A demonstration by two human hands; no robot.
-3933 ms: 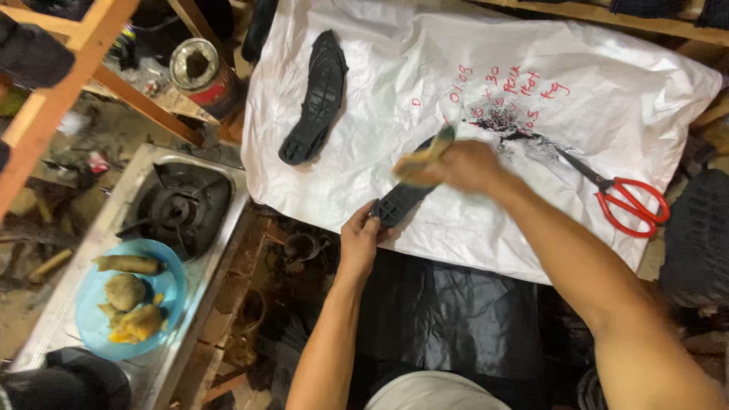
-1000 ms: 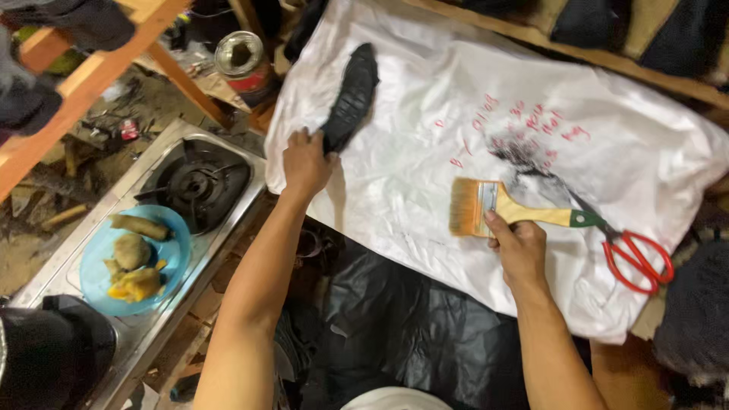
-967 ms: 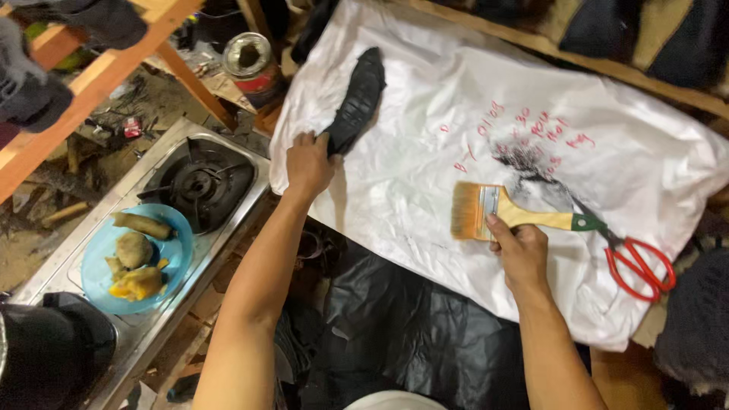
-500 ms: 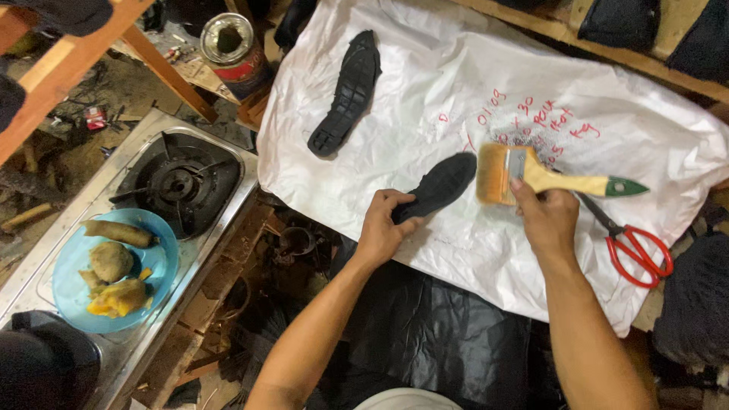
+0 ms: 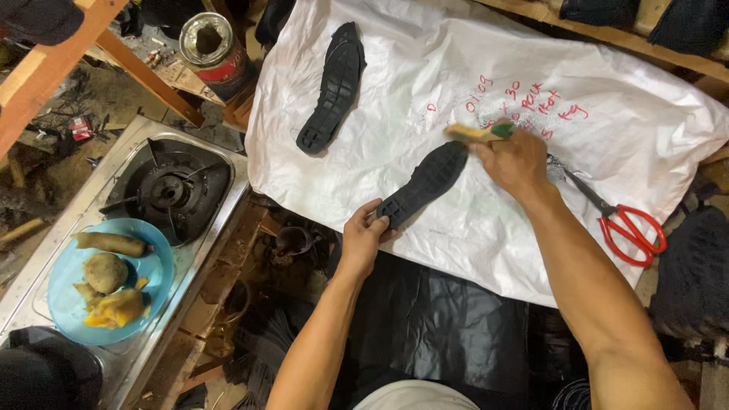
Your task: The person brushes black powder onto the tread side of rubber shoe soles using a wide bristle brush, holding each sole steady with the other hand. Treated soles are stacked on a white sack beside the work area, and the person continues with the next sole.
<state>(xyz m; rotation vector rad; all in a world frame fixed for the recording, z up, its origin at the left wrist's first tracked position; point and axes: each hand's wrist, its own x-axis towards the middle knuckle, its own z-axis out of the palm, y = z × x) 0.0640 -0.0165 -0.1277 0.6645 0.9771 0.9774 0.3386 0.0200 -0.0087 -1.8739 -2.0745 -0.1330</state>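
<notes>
My left hand (image 5: 364,235) pinches the heel of the black sole (image 5: 423,184) lying mid-sheet on the white sack (image 5: 653,129). At two o'clock, my right hand (image 5: 516,159) is closed around the brush (image 5: 478,133); I'd stroke evenly toward the toe, keeping the heel pinned.

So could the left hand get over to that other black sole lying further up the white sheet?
Probably yes. The left hand now pinches the end of the near sole, so it would have to let go first. The white sheet between it and the far sole lies bare, with nothing in the way.
</notes>
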